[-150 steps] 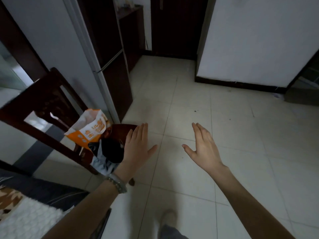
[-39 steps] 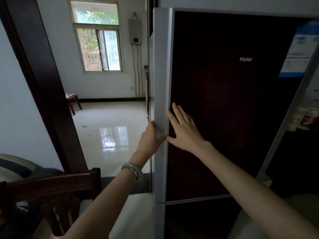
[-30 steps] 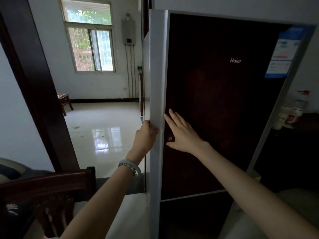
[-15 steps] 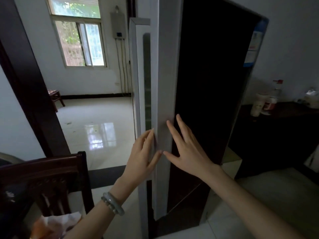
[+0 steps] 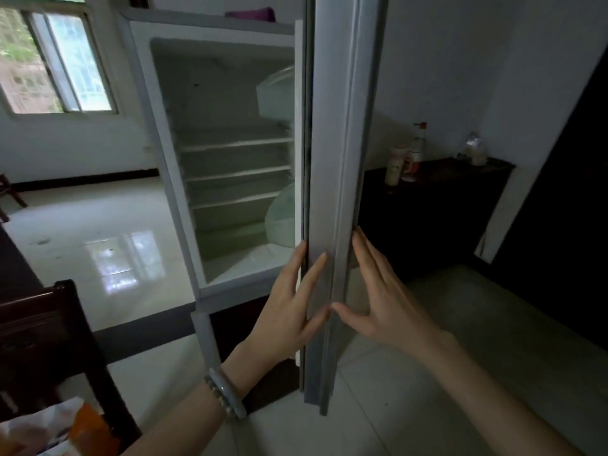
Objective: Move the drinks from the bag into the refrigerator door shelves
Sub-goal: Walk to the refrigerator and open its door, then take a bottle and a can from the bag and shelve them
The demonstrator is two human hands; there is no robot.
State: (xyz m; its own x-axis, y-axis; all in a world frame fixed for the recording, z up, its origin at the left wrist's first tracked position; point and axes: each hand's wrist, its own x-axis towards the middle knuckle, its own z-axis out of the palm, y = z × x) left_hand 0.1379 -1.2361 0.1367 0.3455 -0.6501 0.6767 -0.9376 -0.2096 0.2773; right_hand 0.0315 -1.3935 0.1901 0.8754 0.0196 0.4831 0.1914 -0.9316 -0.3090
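Orange-and-white crinkled plastic bag (image 5: pixel 56 429) sits at bottom left by 1 dark wooden chair (image 5: pixel 56 337), while the flat, spread left hand (image 5: pixel 289 311) and right hand (image 5: pixel 381 304) press the smooth grey refrigerator door (image 5: pixel 339 159) edge, beside 4 bare white shelves (image 5: pixel 237 172) inside.

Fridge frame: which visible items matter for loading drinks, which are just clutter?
Job:
- grey refrigerator door, swung open, seen edge-on
- open white refrigerator compartment
- orange-and-white plastic bag, on the chair
- left hand and right hand, flat on the door edge

Clutter:
- dark wooden chair
- bottles and cup on the dark side cabinet
- window
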